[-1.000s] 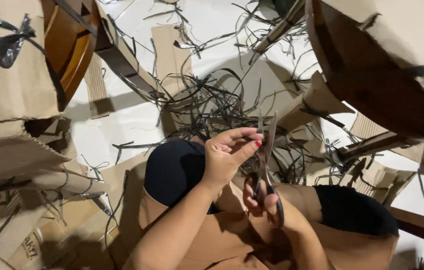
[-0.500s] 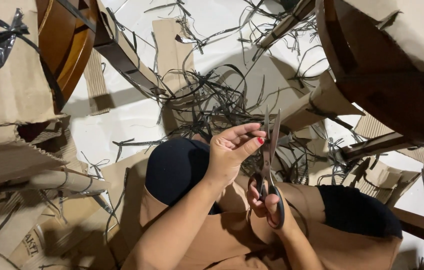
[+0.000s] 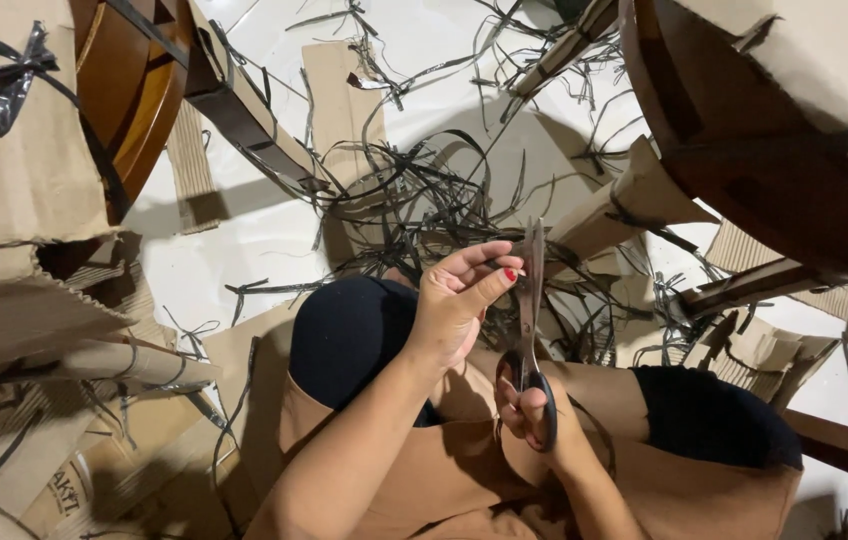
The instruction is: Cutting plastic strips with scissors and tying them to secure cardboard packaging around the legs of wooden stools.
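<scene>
My right hand (image 3: 529, 405) grips the black handles of a pair of scissors (image 3: 531, 300), whose blades point up and away from me. My left hand (image 3: 459, 300) is raised beside the blades, fingertips pinching something thin and dark at them; I cannot tell exactly what it is. Both hands hover over my knees, in black leggings (image 3: 349, 330) under a brown garment. Beyond the hands lies a tangle of black plastic strapping strips (image 3: 414, 205) on the white floor.
Torn cardboard pieces (image 3: 24, 170) pile up at the left and under my legs. Dark wooden furniture parts wrapped in cardboard (image 3: 774, 130) loom at the upper right; another wooden piece (image 3: 134, 90) sits upper left. A cardboard strip (image 3: 339, 100) lies on the floor ahead.
The hands and scissors stay almost in place. The left fingers have shifted slightly at the blades.
</scene>
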